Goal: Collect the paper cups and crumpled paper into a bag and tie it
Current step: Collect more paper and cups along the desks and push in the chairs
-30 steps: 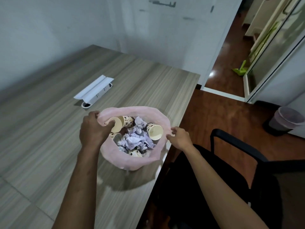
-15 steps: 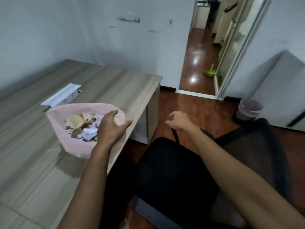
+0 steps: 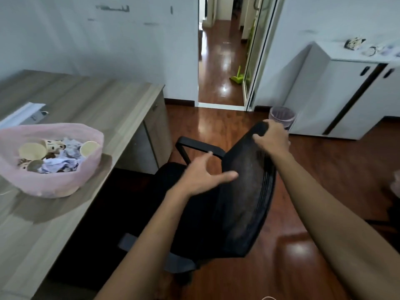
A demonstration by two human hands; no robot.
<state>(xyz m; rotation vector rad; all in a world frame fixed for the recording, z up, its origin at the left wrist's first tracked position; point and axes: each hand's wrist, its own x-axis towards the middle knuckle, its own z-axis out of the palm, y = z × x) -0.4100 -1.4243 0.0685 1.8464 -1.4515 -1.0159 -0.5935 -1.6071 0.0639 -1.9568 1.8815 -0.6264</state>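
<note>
Head view: bag (image 3: 54, 182) holds cups (image 3: 32, 150), paper (image 3: 58, 165); right hand (image 3: 272, 137) grasps chair (image 3: 242, 191), left hand (image 3: 203, 178) released.

Pink bag (image 3: 49, 182) is cut by the left edge, and its wall hides the lower part of the paper cups (image 3: 32, 150) and crumpled paper (image 3: 58, 165), so no count possible. White holder (image 3: 23, 114) on the desk behind it also runs off the left edge; the small items on the far-right cabinet (image 3: 355, 43) are too blurred to identify. Chair back (image 3: 244, 191) hides the right hand's (image 3: 273, 137) fingertips and most of the seat; the bin (image 3: 282, 115) sits partly behind that hand.
</note>
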